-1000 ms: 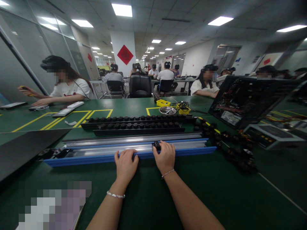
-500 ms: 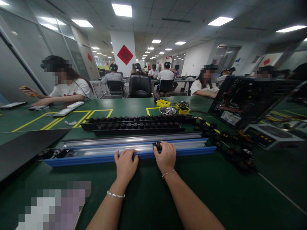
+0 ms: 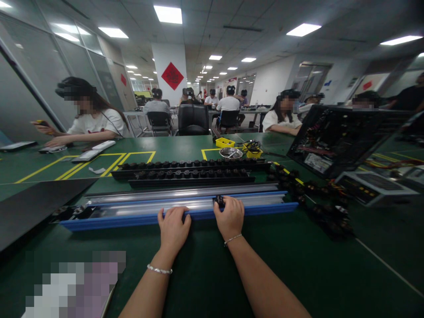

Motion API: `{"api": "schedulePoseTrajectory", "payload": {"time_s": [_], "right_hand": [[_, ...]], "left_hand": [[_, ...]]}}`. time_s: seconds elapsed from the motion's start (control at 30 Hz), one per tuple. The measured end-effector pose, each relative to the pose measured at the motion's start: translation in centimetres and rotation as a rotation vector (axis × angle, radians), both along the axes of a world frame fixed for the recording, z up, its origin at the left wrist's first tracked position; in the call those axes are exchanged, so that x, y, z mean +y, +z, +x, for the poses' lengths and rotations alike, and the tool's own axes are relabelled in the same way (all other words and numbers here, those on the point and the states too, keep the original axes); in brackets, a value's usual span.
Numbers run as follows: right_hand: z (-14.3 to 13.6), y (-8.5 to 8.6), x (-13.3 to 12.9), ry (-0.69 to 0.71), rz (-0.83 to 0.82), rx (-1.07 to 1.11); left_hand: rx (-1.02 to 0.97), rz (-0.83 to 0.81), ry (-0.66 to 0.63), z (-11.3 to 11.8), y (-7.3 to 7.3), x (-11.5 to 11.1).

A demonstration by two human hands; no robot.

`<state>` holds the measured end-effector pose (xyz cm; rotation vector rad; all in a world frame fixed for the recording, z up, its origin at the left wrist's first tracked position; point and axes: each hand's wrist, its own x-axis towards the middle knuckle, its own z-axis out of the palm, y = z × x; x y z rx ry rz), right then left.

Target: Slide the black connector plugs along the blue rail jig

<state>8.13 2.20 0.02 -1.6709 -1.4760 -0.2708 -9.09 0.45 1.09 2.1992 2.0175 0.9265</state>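
A long blue rail [image 3: 122, 223] with a clear, shiny channel lies across the green table in front of me. My left hand [image 3: 174, 227] rests on its near edge around the middle, fingers over the rim. Further right, my right hand [image 3: 230, 216] has its fingers closed on a small black part [image 3: 219, 201] that sits in the channel. At the rail's left end lie black parts [image 3: 79, 211]. Behind it is a second rail [image 3: 185, 191], grey and black, then two black strips [image 3: 192, 174] carrying rows of round black pieces.
Loose black pieces [image 3: 331, 212] lie in a chain on the right, near a power supply unit [image 3: 374, 186] and an open computer case [image 3: 331, 141]. A dark panel [image 3: 36, 203] is at left. Beyond are a metal bowl [image 3: 231, 153] and yellow trays [image 3: 225, 142]. People sit across the table.
My right hand and the black part have shifted slightly to the right along the channel. My left hand has stayed in place.
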Motion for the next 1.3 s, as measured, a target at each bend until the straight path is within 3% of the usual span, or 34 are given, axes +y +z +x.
{"api": "schedulePoseTrajectory", "payload": {"time_s": [0.43,1.3], "right_hand": [[0.09,0.48,-0.20,-0.027,-0.039,0.002],[0.76,-0.15,0.03,-0.085,-0.059,0.009]], "left_hand": [[-0.002,0.005,-0.002,-0.11,-0.14,0.05],[-0.014,-0.006,-0.002,0.02,0.07,0.02]]}}
